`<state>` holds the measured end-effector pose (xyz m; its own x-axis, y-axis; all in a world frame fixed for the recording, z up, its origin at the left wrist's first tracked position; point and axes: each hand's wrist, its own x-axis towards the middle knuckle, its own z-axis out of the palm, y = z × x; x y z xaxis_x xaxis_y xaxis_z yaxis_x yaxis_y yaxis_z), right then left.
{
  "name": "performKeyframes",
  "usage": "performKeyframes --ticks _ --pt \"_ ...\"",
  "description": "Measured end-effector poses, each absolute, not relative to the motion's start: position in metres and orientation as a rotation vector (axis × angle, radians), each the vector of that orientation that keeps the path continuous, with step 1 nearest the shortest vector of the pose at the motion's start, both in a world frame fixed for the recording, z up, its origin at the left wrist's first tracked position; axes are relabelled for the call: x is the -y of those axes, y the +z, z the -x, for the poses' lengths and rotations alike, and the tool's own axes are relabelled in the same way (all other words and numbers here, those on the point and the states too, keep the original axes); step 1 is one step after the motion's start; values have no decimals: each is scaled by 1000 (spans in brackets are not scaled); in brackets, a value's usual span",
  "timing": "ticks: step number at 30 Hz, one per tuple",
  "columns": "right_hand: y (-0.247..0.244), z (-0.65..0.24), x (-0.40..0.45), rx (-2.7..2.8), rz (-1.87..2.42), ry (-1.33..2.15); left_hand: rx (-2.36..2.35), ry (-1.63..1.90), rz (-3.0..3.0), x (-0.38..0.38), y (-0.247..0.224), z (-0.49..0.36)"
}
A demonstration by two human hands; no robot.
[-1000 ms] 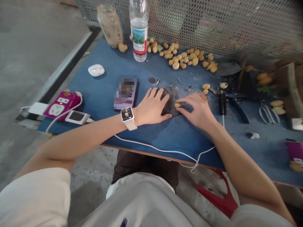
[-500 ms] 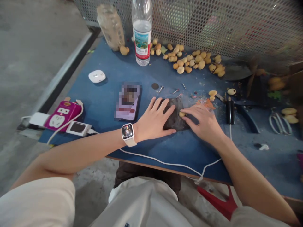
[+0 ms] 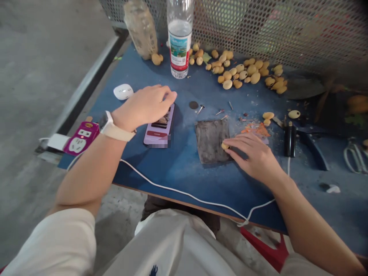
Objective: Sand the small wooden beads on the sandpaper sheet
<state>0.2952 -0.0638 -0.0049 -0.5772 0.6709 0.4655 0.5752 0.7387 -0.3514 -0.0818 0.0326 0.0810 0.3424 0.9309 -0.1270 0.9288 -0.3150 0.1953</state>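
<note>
our right hand (image 3: 254,157) is on the blue table (image 3: 184,172), its fingers drawn narrow and pinning a small tan seed (image 3: 225,146) under the fingertips. the seed sits at the 3 o'clock edge of a worn dark sheet of sandpaper (image 3: 211,141), touching it, with the fingers coming in from 4 o'clock. our left hand (image 3: 146,105) is loosely curled and holds nothing we can see. its fingers reach the top of a phone (image 3: 159,128) at 9 o'clock from the sandpaper, though we cannot tell if they touch it. a watch (image 3: 105,123) is on that wrist. orange shavings (image 3: 255,130) lie at 2 o'clock from the sandpaper, a heap of seeds (image 3: 241,73) at 12 to 1 o'clock, a water bottle (image 3: 179,42) at 11 o'clock and pliers (image 3: 312,143) at 3 o'clock.
</note>
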Motion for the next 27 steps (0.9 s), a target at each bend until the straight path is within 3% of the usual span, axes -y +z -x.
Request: performKeyframes --ticks 3,21,24,27 --pt "-6 -295 64 2323 952 233 -1605 -226 -2394 -44 76 97" --pt "-3 -299 66 2343 1041 203 -1730 -42 -2315 -17 70 80" --pt "-4 -300 65 2340 1028 201 -1564 95 -2522 16 70 45" --pt "-5 -300 64 2347 992 185 -1079 142 -2805 64 58 1"
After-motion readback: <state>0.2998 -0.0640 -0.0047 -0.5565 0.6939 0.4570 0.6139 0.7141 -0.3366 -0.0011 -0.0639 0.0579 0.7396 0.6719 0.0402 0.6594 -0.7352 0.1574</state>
